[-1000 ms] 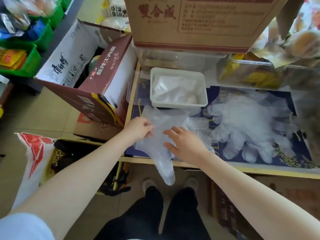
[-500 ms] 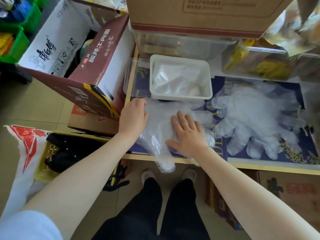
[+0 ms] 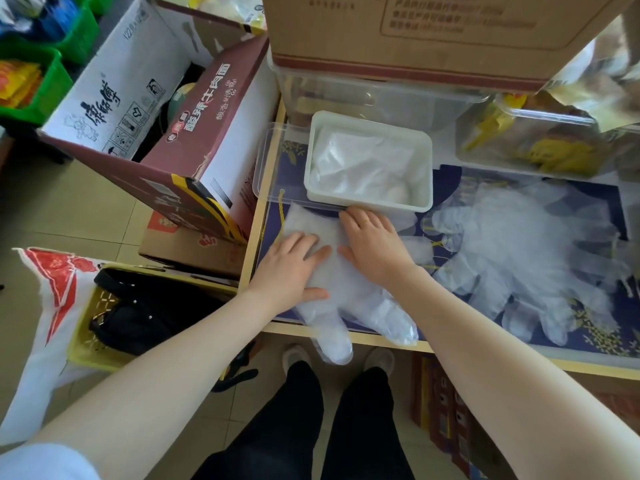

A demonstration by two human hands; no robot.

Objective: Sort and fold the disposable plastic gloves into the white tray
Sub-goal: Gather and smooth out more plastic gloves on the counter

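**Both hands flat on a glove below the tray**

The white tray (image 3: 369,200) sits on the surface (image 3: 332,332), toward its back left. It holds folded clear plastic gloves (image 3: 360,164), a crumpled white layer covering its floor. The tray rests partly on a clear flat lid or shallow container (image 3: 266,161) that sticks out to its left.

Just in front of the tray lies one glove (image 3: 346,289), spread flat, cuff end touching the tray's near wall. Two of its fingers hang over the surface's front edge. The left hand (image 3: 291,268) presses on the glove's left half, fingers straight and spread, thumb out to the right. The right hand (image 3: 374,244) presses on the right half, fingers straight, tips touching the tray's near wall. Neither grip is closed; both palms lie flat and curl round nothing.

Right of the tray a loose pile of gloves (image 3: 526,258) is spread on the surface, fingers pointing toward the front edge.

Behind the tray stands a clear tub (image 3: 363,95) under a cardboard box (image 3: 433,32); its contents cannot be made out. Back right of the tray another clear tub (image 3: 540,147) holds yellow packets. Left of the tray, off the surface, an open carton (image 3: 194,140) leans, its inside dark.
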